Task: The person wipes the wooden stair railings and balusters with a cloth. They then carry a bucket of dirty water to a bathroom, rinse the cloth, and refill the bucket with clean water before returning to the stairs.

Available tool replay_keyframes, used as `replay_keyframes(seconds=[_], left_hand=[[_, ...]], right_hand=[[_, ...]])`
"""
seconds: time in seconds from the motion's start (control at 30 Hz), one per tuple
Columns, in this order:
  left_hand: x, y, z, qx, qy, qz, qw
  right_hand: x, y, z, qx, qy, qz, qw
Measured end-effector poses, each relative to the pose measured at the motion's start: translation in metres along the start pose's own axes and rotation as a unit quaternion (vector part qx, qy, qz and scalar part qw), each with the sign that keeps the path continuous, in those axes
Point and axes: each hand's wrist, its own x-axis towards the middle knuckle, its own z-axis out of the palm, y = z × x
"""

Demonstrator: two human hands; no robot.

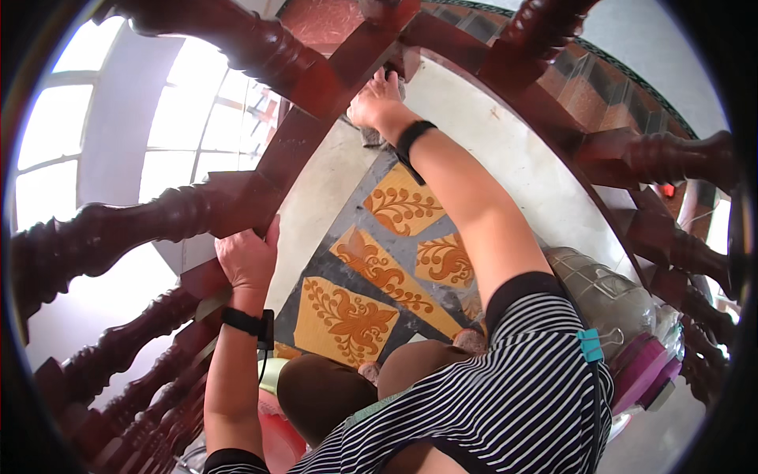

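My left hand point(251, 255) is wrapped around the dark red wooden bottom rail point(296, 145) of a railing, beside a turned baluster point(154, 216). My right hand point(377, 101) reaches far forward into the corner where two rails meet at a post. A crumpled grey cloth point(373, 138) shows under and beside that hand, pressed near the foot of the post. My fingertips are partly lost in the shadow there. Both wrists carry black straps.
Patterned yellow and grey floor tiles point(349, 317) lie before my bent knees, edged by a pale border point(474, 101). A curved rail point(533, 136) with balusters runs along the right. A large clear plastic jar point(598, 290) stands by my right elbow, a red plastic container point(278, 438) at lower left.
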Motion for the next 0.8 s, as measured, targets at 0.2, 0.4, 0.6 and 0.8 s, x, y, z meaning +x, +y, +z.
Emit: replay_keyframes(seconds=[0.2,0.4,0.6,0.8], left_hand=[[-0.001,-0.002,-0.001,-0.003,0.003,0.012,1.0],[-0.002,-0.005,0.001,-0.009,-0.019,-0.017,1.0],[0.005,-0.002,-0.005,-0.021,0.048,-0.003,0.999],[0.0,-0.002,0.001,-0.013,0.035,0.012,0.999]], right_hand=[[-0.006,-0.021,0.049,0.06,0.08,-0.022,0.995],[-0.092,-0.016,0.062,0.111,0.034,-0.189,0.975],[-0.088,0.034,0.058,0.287,-0.001,-0.197,0.938],[-0.035,0.013,0.011,0.142,-0.009,0.151,0.978]])
